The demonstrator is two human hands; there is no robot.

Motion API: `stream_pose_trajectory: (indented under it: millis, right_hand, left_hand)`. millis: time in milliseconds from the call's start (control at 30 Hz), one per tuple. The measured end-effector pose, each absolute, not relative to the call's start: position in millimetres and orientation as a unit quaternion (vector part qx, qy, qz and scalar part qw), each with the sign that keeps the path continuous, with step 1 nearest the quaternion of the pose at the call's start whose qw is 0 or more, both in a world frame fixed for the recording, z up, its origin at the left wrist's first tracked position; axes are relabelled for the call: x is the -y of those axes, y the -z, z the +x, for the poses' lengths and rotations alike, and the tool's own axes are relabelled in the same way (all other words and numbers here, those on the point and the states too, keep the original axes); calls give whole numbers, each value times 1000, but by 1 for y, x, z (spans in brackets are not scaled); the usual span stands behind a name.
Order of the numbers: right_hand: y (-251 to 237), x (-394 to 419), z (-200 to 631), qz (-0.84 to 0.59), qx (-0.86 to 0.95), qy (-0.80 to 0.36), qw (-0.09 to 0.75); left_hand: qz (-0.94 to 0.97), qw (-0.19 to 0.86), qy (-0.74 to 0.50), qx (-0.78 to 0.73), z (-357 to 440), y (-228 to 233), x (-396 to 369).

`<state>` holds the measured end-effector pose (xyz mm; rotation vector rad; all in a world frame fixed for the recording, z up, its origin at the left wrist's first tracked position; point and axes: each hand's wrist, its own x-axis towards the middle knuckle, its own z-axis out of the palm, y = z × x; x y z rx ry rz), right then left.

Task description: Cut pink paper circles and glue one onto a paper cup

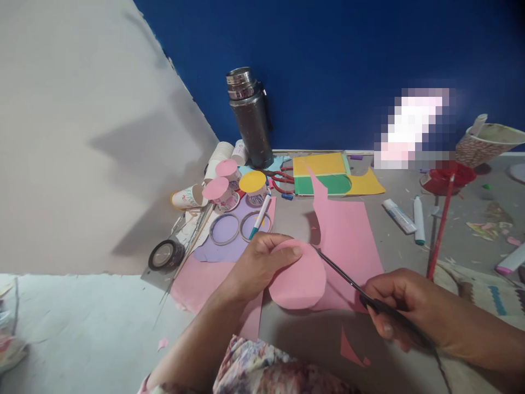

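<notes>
Floral-patterned fabric (262, 366) lies nearest the camera, at the bottom edge below both hands. Left of the left hand sit a dark roll of tape (164, 255), printed paper cups capped with pink and yellow paper discs (229, 186) and two thin metal rings (238, 226) on lilac paper.

Left hand (256, 265): clenched on the rounded pink paper cut-out (298, 279), thumb on top, fingers beneath. The cut-out is held just above the grey tabletop (406, 246), between the two hands and overlapping the larger pink paper sheet (348, 241) behind it.

Right hand (396, 306): closed around the handles of the black-handled scissors (348, 280). The blades point up and left, with the tip meeting the cut-out's right edge.

Beyond the right hand lie white glue sticks (406, 216) and a red stick (441, 230).

Risk, as a judgement: the left thumb sits near the blade tip and could be nicked if the paper slips. A one-sided grip may let the cut-out bend, so the cut wanders from the curve.
</notes>
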<state>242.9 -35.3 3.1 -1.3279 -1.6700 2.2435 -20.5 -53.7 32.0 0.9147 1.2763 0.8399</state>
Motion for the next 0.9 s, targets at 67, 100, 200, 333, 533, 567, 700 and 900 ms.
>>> stream_pose_trajectory:
  millis: [67,100,200,333,533,567,700,900]
  right_hand:
    - [-2,36,243,-429,535,-727,25]
    - [-1,36,244,-427,533,-730,25]
    - [-2,36,243,-426,536,-728,28]
    - [-7,35,241,-432,541,-721,24]
    - [-9,37,241,-436,540,-720,24]
    - [-9,37,241,-440,538,-719,24]
    - [-7,37,241,-447,534,-717,29]
    - [-8,37,241,-439,552,-709,18]
  left_hand:
    - [405,625,-357,-564,-21,-33,53]
    - [408,621,-354,-568,-22,-34,53]
    - [416,611,-349,-576,-22,-35,52]
    - [418,612,-342,-578,-22,-37,52]
    - [432,604,-328,-584,-23,-40,50]
    - [434,602,-327,-585,-23,-40,50]
    - [440,598,-318,-590,-23,-42,49]
    - [452,612,-308,-571,-25,-43,49]
